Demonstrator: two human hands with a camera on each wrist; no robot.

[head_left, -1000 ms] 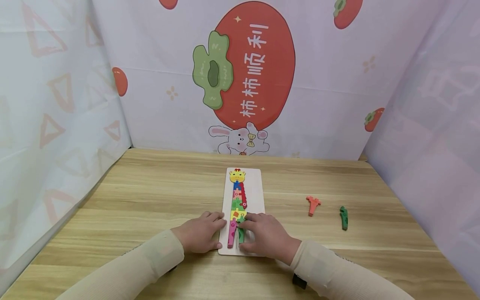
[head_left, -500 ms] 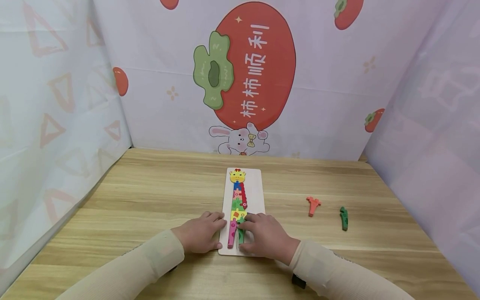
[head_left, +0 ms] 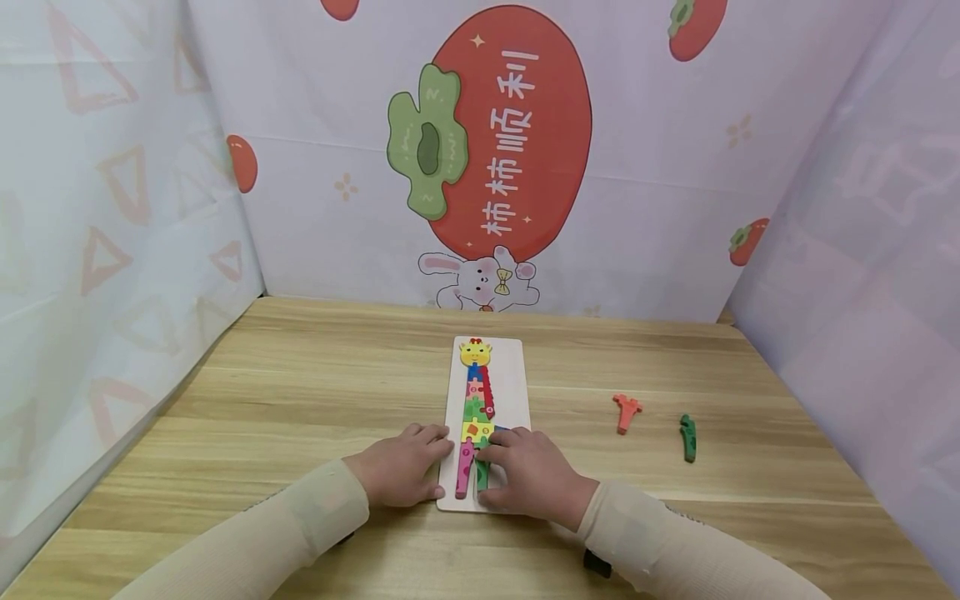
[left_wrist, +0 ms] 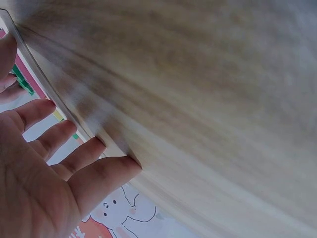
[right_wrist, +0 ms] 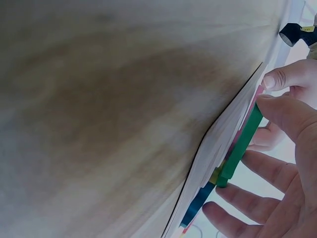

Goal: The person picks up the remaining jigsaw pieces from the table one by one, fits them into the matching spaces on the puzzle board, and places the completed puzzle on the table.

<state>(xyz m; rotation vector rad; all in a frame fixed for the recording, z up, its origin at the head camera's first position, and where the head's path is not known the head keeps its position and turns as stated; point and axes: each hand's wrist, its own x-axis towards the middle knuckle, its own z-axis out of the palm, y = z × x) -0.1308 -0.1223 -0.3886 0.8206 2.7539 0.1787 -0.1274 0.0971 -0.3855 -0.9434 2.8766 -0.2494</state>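
Observation:
A pale wooden puzzle board (head_left: 508, 383) with a giraffe puzzle lies mid-table. In place are the yellow head (head_left: 476, 353), the red mane piece (head_left: 488, 392), the yellow body piece (head_left: 472, 430) and the pink leg piece (head_left: 464, 473). My left hand (head_left: 397, 467) rests at the board's left edge, fingers fairly straight against it. My right hand (head_left: 540, 475) pinches the green leg piece (right_wrist: 240, 144) with the thumb at its lower end. In the right wrist view the green piece stands raised above the board. A blue piece (right_wrist: 198, 204) lies beside the right fingertips, partly hidden.
An orange puzzle piece (head_left: 626, 412) and a dark green puzzle piece (head_left: 688, 438) lie on the wooden table (head_left: 315, 358) right of the board. Printed cloth walls (head_left: 322, 225) close off the back and both sides.
The right fingers have shifted slightly, and a bit of the blue piece shows beside the yellow body piece. The left hand stays where it was.

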